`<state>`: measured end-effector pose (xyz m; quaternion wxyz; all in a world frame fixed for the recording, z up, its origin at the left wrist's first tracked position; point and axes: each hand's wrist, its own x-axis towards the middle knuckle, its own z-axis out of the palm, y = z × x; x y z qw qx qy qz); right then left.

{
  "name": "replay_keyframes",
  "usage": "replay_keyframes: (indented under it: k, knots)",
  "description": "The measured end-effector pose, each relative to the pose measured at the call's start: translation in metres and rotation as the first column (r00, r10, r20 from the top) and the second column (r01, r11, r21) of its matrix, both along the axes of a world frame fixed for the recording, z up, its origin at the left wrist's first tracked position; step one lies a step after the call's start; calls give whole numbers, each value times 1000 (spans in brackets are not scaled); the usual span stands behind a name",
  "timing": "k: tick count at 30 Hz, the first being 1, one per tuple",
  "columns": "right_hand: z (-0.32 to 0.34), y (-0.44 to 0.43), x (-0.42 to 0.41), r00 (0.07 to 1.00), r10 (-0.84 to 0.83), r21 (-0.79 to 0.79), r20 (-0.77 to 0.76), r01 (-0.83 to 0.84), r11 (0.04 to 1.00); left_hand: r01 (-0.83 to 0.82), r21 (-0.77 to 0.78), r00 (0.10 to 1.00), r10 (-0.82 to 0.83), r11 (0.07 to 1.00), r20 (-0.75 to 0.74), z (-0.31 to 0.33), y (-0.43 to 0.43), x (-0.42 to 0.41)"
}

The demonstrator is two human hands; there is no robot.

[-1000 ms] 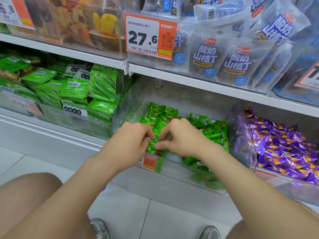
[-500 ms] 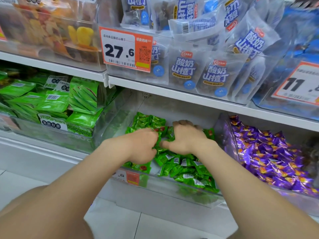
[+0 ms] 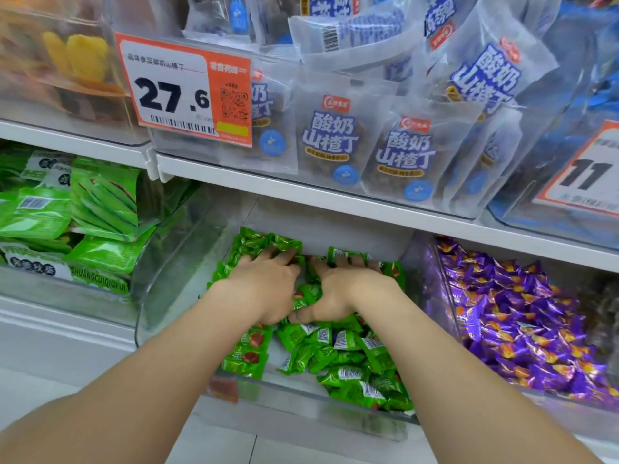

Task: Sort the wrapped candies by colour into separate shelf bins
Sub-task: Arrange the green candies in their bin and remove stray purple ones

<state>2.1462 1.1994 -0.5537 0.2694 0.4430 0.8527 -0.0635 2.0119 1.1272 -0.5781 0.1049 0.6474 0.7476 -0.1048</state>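
Note:
Small green wrapped candies (image 3: 351, 356) fill a clear bin (image 3: 187, 262) on the lower shelf. Both my hands are deep in that bin, side by side. My left hand (image 3: 264, 283) lies palm down on the heap, its fingers spread toward the back. Beside it, my right hand (image 3: 345, 289) rests the same way, with its fingertips under the shelf above and its thumb close to the left thumb. Neither hand visibly grips a candy. Purple wrapped candies (image 3: 522, 323) lie in the neighbouring clear bin (image 3: 425, 272) on the right.
Larger green packets (image 3: 100, 209) fill the bin to the left. The white shelf board (image 3: 301, 195) hangs low over the candy bin. Above it stand white and blue pouches (image 3: 331, 139), an orange price tag (image 3: 184, 88) and a dried fruit bin (image 3: 67, 55).
Both hands have moved from the bin's front edge deeper toward its back and now lie flat on the candies. The view has come closer and lower.

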Motion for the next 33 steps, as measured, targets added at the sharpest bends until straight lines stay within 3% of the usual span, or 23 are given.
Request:
replay_keyframes:
  k: [6,10,13,18,26,30,33]
  knots:
    - [19,-5,-2,996,-9,17,94,8,1000,-11,-13,1000,11,1000,23,2,0,-5]
    - [11,-2,3,995,13,89,-95,-4,996,-11,7,999,11,1000,49,5,-5,-4]
    - [2,3,7,992,3,24,-128,1,1000,-7,26,995,5,1000,98,7,-11,-6]
    - [2,4,1,997,22,-49,-77,-26,998,-26,-105,992,39,994,119,6,-18,-9]
    - [33,-24,8,973,223,-109,56,-216,970,-24,-124,994,37,992,106,7,-23,-8]
    - [51,-36,25,963,270,-188,-11,-267,945,-11,-94,995,20,995,96,4,-23,-11]
    - [61,-41,41,965,237,-191,-108,-254,948,27,10,996,-28,1000,90,4,-24,-12]
